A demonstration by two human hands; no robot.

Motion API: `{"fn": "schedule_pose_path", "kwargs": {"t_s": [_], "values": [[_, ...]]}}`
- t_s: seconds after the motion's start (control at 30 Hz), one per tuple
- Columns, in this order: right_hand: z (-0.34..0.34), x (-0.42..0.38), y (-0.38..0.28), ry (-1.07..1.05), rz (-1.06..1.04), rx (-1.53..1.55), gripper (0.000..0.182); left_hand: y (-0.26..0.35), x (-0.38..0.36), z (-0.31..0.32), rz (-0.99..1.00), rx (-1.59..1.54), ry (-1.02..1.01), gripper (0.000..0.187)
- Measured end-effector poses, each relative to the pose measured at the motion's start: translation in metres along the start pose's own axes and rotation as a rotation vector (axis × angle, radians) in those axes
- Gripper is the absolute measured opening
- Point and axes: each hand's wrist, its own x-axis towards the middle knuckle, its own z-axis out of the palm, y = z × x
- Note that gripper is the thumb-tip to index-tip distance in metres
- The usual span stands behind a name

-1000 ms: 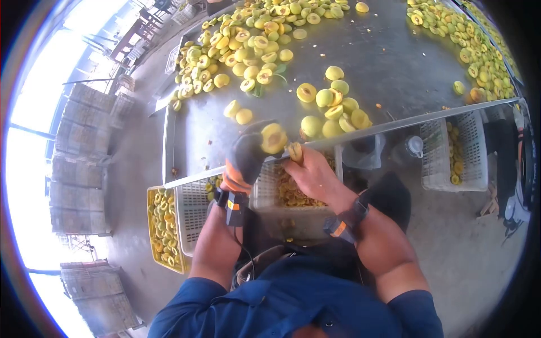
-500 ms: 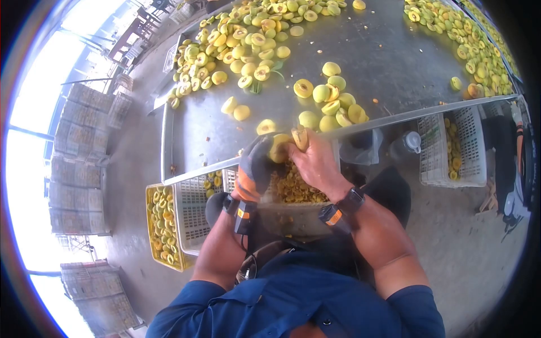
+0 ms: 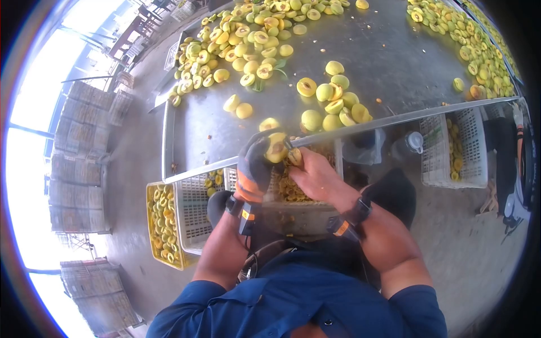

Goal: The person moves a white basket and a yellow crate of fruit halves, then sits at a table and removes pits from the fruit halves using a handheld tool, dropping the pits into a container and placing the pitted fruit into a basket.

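Fruit [image 3: 275, 149] held at the near edge of the table [image 3: 389, 79], gloved left hand [image 3: 253, 165] curled around it. Right hand [image 3: 316, 176], fingers closed, pinches a small tan object [image 3: 295, 156], identity unclear, beside it.

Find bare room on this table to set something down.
Mostly bare, bar scraps: metal table between the left heap of halved stone fruit and right heap; its near-left corner, left of the gloved left hand. Crowded: both heaps, near-edge cluster.
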Motion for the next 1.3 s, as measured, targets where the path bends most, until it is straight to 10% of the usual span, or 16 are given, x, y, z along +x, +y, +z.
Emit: {"fn": "schedule_pose_path", "kwargs": {"t_s": [0.23,0.4,0.8,0.9,1.0,1.17,1.3], "values": [[0.017,0.006,0.018,-0.117,-0.049,0.248,0.024,-0.014,0.008,-0.013,0.388,0.715,0.005,0.029],[0.015,0.005,0.0,-0.161,-0.012,0.317,0.025,-0.007,-0.002,0.007,0.314,0.676,0.125,0.027],[0.021,0.003,0.001,-0.146,-0.068,-0.031,0.029,-0.039,0.012,-0.015,0.689,1.348,0.207,0.03],[0.022,0.005,0.007,-0.201,-0.084,0.083,0.022,-0.031,0.006,0.003,0.407,1.032,0.326,0.023],[0.004,0.004,-0.006,-0.52,0.452,0.452,0.011,-0.014,-0.002,0.007,0.648,1.247,0.123,0.033],[0.007,-0.007,-0.019,-0.599,0.549,0.799,0.009,-0.016,0.01,-0.021,0.706,1.163,-0.079,0.039],[0.015,-0.017,-0.017,-0.694,0.54,0.76,0.007,0.0,0.0,-0.018,0.287,0.894,-0.232,0.04]]}}
